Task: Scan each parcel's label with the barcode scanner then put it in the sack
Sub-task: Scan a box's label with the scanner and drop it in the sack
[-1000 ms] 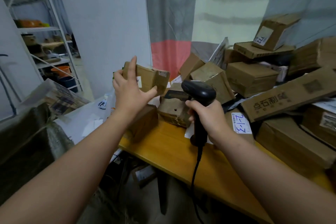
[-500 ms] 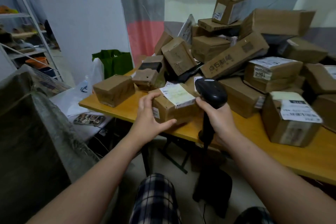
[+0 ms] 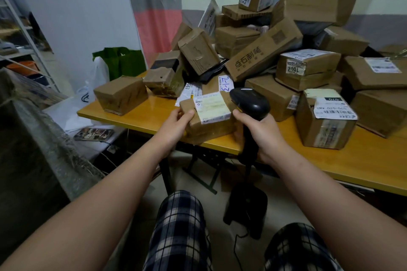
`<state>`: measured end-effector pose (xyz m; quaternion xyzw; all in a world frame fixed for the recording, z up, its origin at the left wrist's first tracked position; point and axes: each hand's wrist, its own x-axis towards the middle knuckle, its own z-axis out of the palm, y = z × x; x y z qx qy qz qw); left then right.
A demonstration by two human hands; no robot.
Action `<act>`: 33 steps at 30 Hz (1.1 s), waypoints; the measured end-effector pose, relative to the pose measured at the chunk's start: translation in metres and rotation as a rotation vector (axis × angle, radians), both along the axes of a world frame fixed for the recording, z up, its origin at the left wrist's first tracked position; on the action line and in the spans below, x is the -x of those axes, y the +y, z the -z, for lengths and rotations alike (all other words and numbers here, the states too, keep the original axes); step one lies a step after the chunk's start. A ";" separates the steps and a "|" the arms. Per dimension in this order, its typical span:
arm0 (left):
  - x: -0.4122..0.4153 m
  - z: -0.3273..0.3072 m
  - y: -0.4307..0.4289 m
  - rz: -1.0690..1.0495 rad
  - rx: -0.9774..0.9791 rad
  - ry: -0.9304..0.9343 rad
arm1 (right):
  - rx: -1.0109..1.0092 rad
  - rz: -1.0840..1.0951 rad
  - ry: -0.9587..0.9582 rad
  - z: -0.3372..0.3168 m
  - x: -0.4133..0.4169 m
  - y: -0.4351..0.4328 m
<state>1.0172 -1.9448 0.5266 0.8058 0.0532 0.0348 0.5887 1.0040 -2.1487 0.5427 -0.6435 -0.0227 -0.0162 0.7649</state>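
Head view.
- Your left hand (image 3: pixel 176 124): thumb and fingers grip the near-left corner of a brown parcel (image 3: pixel 211 125) at the front edge of the table (image 3: pixel 352 160).
- The parcel's white label (image 3: pixel 212 108) faces up; its print is too small to read.
- Your right hand (image 3: pixel 262 132): wrapped round the handle of the black barcode scanner (image 3: pixel 250 101), whose head is just beside the label.
- Behind them: a slip (image 3: pixel 225 83) handwritten "2-1-3"; a long carton (image 3: pixel 264 50) printed with Chinese characters; a box (image 3: pixel 326 125) labelled "070".
- The sack (image 3: pixel 33 149) stands left of the table.

You faced a long box (image 3: pixel 264 55) printed 点石制笔, a white tag (image 3: pixel 226 83) handwritten 2-1-3, and a label (image 3: pixel 332 108) on the right-hand box (image 3: pixel 308 130) reading 070 upside down.
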 end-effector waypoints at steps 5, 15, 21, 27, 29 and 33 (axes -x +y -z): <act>0.004 0.001 0.003 0.086 0.047 -0.206 | -0.019 0.006 -0.053 0.005 0.002 -0.007; 0.000 0.002 0.012 0.105 -0.226 -0.452 | 0.169 0.086 -0.090 0.013 0.009 -0.013; -0.003 0.006 0.014 0.112 -0.401 -0.474 | 0.298 0.001 -0.114 0.017 0.025 -0.020; -0.006 0.007 0.013 0.099 -0.430 -0.474 | 0.373 0.002 -0.129 0.021 0.038 -0.023; -0.007 0.008 0.014 0.100 -0.439 -0.483 | 0.365 0.002 -0.139 0.021 0.044 -0.025; -0.007 0.009 0.014 0.094 -0.443 -0.483 | 0.356 0.006 -0.138 0.022 0.056 -0.029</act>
